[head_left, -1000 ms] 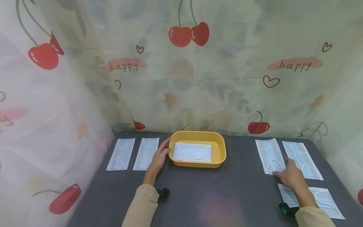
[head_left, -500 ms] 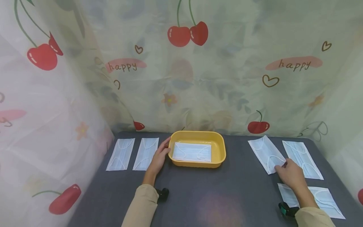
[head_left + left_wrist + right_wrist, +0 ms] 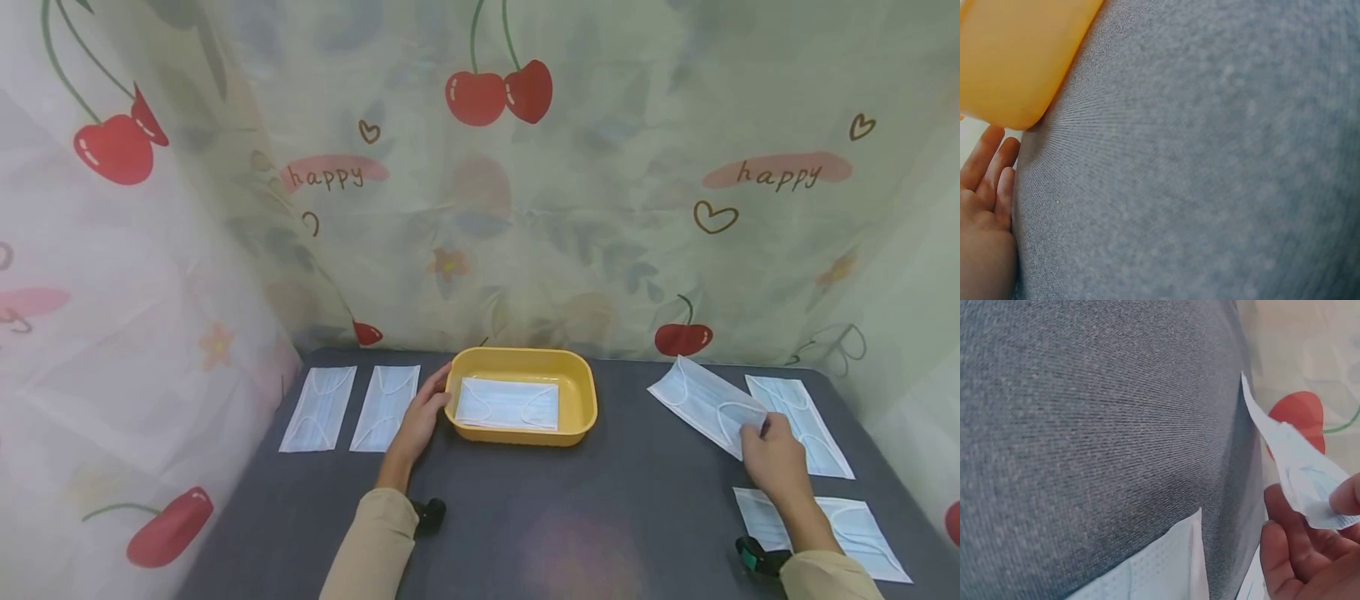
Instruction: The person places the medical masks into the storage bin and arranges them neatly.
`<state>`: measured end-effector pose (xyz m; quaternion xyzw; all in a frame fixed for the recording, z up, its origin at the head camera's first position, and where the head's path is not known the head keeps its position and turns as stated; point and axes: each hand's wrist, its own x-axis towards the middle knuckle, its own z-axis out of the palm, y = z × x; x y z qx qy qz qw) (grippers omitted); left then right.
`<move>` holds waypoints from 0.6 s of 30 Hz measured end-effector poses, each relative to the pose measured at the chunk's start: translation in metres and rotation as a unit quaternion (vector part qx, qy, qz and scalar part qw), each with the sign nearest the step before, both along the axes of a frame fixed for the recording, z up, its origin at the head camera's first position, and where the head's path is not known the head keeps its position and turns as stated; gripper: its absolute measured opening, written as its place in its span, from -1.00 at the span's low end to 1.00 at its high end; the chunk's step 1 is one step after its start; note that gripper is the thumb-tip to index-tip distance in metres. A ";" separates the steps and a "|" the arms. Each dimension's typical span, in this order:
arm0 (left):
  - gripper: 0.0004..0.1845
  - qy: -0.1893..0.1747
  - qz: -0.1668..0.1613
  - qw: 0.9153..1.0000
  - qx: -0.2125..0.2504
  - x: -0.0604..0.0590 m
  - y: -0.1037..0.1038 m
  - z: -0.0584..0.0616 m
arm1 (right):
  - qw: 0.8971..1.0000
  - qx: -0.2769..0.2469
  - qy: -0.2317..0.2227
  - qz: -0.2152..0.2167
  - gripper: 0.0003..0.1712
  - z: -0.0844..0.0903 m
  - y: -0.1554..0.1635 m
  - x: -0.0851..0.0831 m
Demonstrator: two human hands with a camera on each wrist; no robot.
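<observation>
A yellow tray (image 3: 585, 397) stands mid-table with one white face mask (image 3: 508, 403) lying flat in it. My left hand (image 3: 422, 412) rests with straight fingers against the tray's left wall; the tray's corner (image 3: 1016, 69) shows beside my fingers (image 3: 988, 169). My right hand (image 3: 772, 454) pinches the near end of another mask (image 3: 701, 400), lifted off the table and angled to the left. In the right wrist view that mask (image 3: 1300, 469) hangs from my thumb and fingers (image 3: 1291, 550).
Two masks (image 3: 318, 408) (image 3: 386, 406) lie side by side left of the tray. One mask (image 3: 802, 421) lies at the far right, another (image 3: 840, 521) near my right wrist. A cherry-print curtain (image 3: 525, 183) closes off the back and sides of the grey table (image 3: 562, 517).
My right hand went from pressing on the mask to pinching it, then lifted it and swung its far end leftward. The left hand stayed at the tray.
</observation>
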<state>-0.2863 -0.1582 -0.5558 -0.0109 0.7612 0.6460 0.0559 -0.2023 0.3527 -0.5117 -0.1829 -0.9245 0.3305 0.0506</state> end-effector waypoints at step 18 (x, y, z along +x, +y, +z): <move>-0.47 0.002 0.001 1.000 -0.004 0.000 0.000 -0.001 | 0.996 -0.023 0.091 -0.006 -0.41 0.007 -0.009 0.001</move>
